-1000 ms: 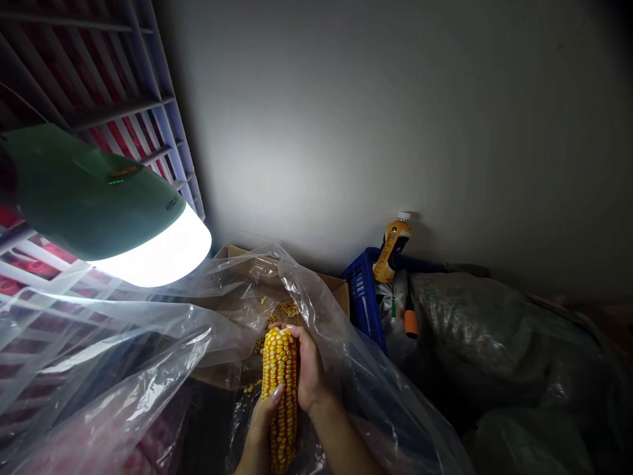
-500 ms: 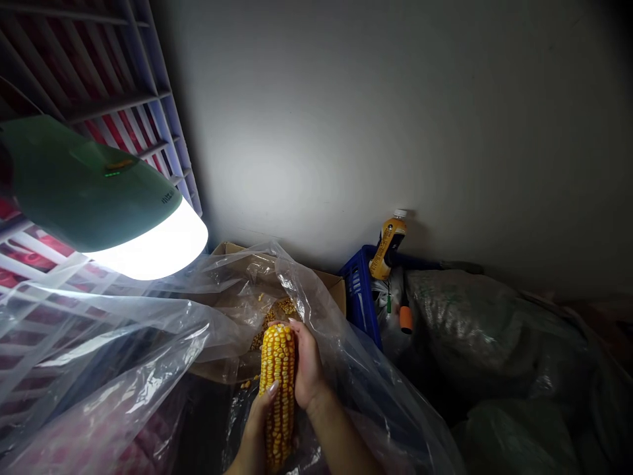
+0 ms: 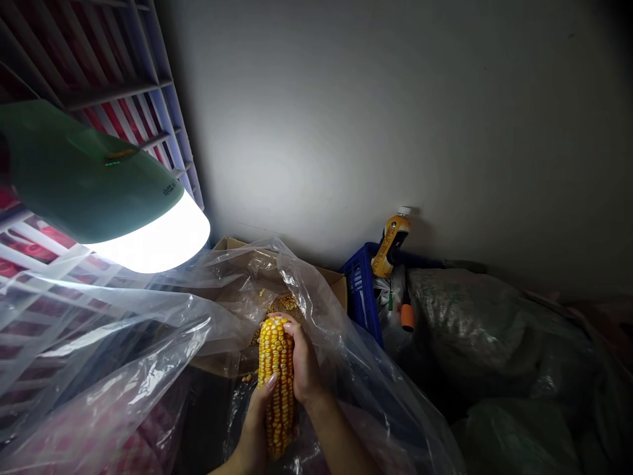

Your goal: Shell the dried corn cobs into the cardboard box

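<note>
A yellow corn cob (image 3: 277, 382) stands almost upright at the bottom centre, gripped by both hands. My right hand (image 3: 302, 366) wraps the upper part, its fingertips curled over the cob's top end. My left hand (image 3: 257, 419) clasps the lower part, thumb pressed on the kernels. Just beyond the cob lies an open cardboard box (image 3: 232, 267) lined with clear plastic, with loose corn kernels (image 3: 283, 303) in it.
A lit green lamp (image 3: 99, 191) hangs at the left before a white rack (image 3: 123, 72). Clear plastic sheeting (image 3: 123, 349) spreads across the left and centre. A blue crate (image 3: 362, 284) with an orange bottle (image 3: 390, 243) stands by the wall; dark filled bags (image 3: 475, 336) lie at right.
The cob and both hands have shifted slightly up and left in the picture. The grip on the cob looks the same.
</note>
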Demonstrator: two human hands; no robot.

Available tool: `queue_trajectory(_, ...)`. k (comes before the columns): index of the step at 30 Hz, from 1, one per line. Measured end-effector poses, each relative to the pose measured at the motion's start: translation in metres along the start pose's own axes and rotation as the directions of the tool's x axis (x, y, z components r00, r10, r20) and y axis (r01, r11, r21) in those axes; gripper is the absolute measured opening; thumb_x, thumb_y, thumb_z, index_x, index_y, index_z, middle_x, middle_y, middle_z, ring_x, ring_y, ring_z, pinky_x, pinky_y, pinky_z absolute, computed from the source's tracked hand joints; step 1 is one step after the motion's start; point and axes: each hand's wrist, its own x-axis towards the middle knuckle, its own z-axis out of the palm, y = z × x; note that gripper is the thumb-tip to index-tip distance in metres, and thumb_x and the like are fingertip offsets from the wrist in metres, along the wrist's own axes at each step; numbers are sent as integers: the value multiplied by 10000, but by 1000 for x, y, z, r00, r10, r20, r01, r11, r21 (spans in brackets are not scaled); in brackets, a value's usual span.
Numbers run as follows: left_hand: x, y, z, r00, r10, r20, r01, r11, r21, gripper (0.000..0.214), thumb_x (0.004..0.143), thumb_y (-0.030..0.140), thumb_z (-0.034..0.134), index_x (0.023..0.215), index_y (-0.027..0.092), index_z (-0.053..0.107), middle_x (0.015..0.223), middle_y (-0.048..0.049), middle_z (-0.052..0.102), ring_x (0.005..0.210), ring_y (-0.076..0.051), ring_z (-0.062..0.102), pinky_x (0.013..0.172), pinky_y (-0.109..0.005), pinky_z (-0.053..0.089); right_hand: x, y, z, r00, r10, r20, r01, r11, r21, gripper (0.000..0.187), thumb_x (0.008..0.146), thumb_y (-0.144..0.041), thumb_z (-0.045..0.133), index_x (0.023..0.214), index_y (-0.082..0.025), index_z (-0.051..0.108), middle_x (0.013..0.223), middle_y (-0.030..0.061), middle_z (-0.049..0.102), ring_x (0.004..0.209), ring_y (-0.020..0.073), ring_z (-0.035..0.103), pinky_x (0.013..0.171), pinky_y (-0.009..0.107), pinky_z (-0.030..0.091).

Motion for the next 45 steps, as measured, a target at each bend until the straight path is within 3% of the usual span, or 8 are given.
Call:
queue_trajectory(8,6,-9,-8,1000,-19,7,19,1000,-20,427,583,551,619,674,137,563,465,-39,571,379,-155,519,369,-255,422,3,5,1,997,39,-70,-42,998,-37,257,713,-351,517,872,-183,628,849,8,642,817,154,564,721,229,440)
queue_trajectory(14,2,-4,-2,999,-30,23,30,999,-11,435,588,556,618,667,132,560,449,-40,566,374,-153,515,370,-255,424,3,6,-1,990,116,-84,-109,990,84,277,688,-327,506,909,-193,606,854,1,636,796,161,564,661,224,442)
queue_trajectory(27,2,-8,-7,1000,0,16,1,1000,-8,462,513,541,684,697,139,551,488,-33,586,416,-156,531,395,-261,441,0,3,4,995,-1,-97,-18,979,-201,204,740,-312,464,851,-201,595,802,-20,621,766,141,550,692,221,419)
queue_trajectory(30,0,-8,-6,1000,11,11,-11,1000,-29,468,527,539,683,723,134,556,491,-25,585,415,-149,529,398,-256,439,0,2,4,992,1,-125,-26,979,-201,215,742,-353,483,834,-193,593,816,-6,620,793,155,549,725,237,420)
queue_trajectory(33,-1,-8,-3,1000,12,8,-12,1000,-11,446,590,543,640,717,122,562,484,-32,583,405,-136,520,398,-245,435,2,4,1,995,45,-92,-51,997,-64,250,747,-375,457,842,-187,590,841,11,619,825,174,545,744,260,424)
queue_trajectory(36,-1,-6,-1,999,22,24,-23,999,24,477,559,563,651,711,119,563,477,-39,584,404,-147,522,388,-254,437,2,5,-3,999,51,-16,-50,998,32,263,736,-331,432,895,-191,587,871,18,616,843,182,539,735,269,425)
queue_trajectory(45,-4,-4,-1,997,80,2,-79,996,-28,454,578,530,656,754,121,561,501,-28,591,424,-151,532,408,-262,448,-5,0,-3,993,-27,114,37,996,-80,298,740,-270,420,1006,-209,540,830,-1,594,741,153,531,674,256,403)
